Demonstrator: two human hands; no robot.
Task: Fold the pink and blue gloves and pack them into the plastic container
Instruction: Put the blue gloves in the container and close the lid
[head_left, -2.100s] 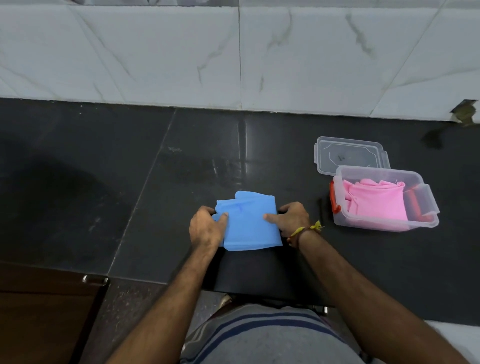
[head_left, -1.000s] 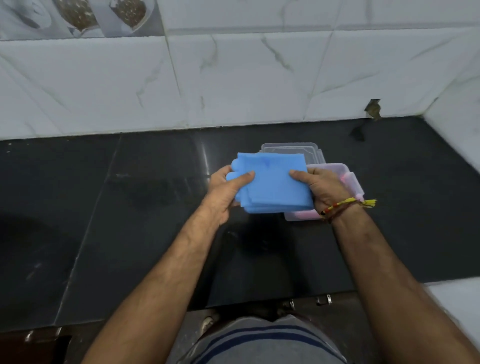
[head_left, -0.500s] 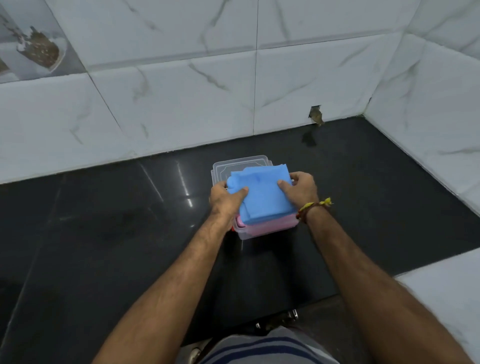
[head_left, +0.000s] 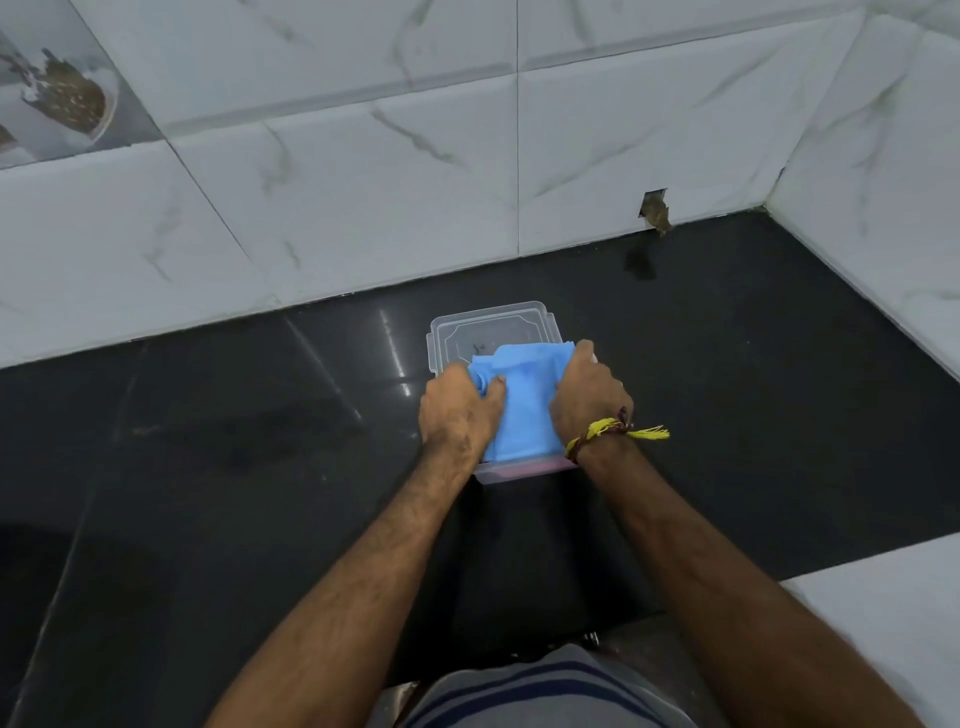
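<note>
Clear plastic container (head_left: 519, 470) on the black countertop (head_left: 208, 441), its clear lid (head_left: 488, 327) lying flat just behind it. Folded blue gloves (head_left: 524, 400) sit in the container's opening, on top of the pink gloves (head_left: 524, 467), which show only as a strip through the near wall. Left hand (head_left: 457, 410) pinches the blue stack's left edge, right hand (head_left: 589, 395) grips its right edge. Versus 0.5 s ago: the stack is lower in the container, with both hands pressed further in.
</note>
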